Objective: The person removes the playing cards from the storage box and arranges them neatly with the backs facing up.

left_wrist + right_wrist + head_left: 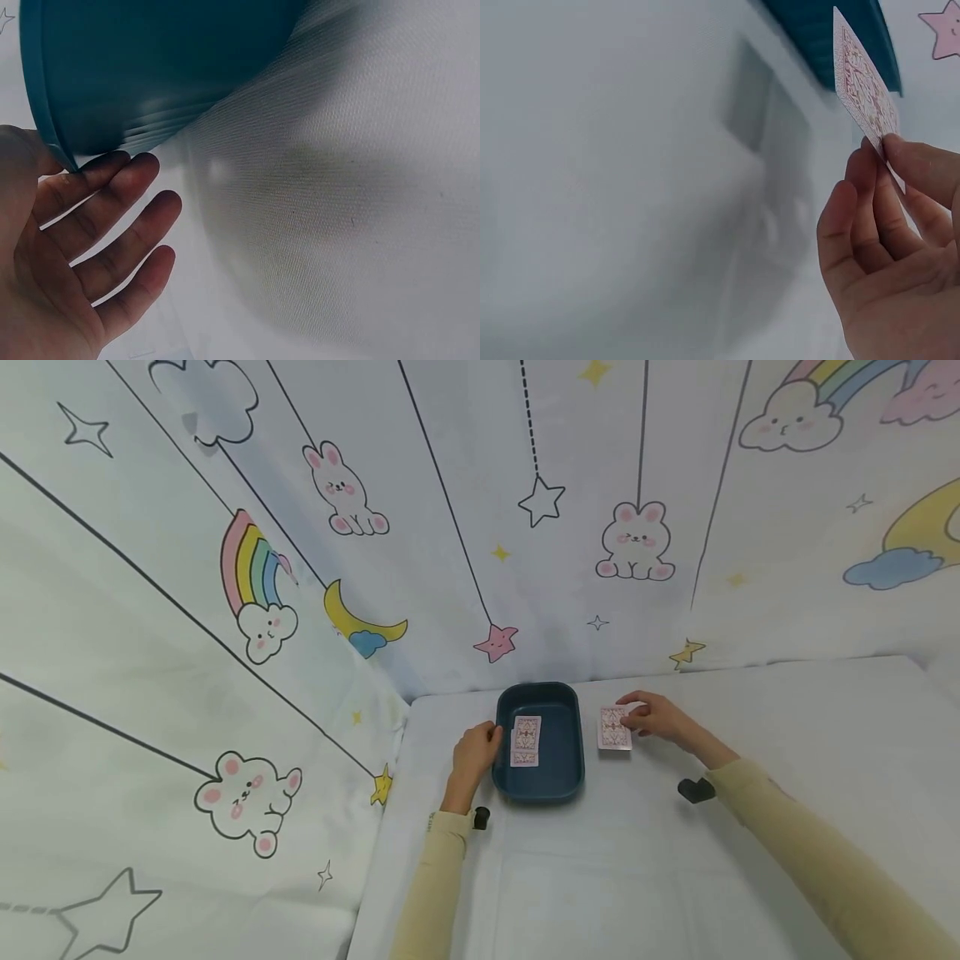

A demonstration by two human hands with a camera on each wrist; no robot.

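Observation:
A dark teal tray [540,797] stands on the white-covered table, with patterned playing cards [527,733] lying face down and overlapping in its left half. My left hand [474,756] is at the tray's left side. In the left wrist view, thumb and index finger pinch the rim of the tray [150,60], while the other fingers of the left hand [90,247] spread loosely below. Right of the tray, my right hand [663,720] holds a playing card [613,727] by its edge. The right wrist view shows that card [866,90] raised over the cloth, pinched between thumb and fingers.
White cloth [600,877] covers the table. A fabric backdrop [450,527] printed with bunnies, stars and clouds rises behind it and along the left. Small black devices [696,790] sit at both wrists.

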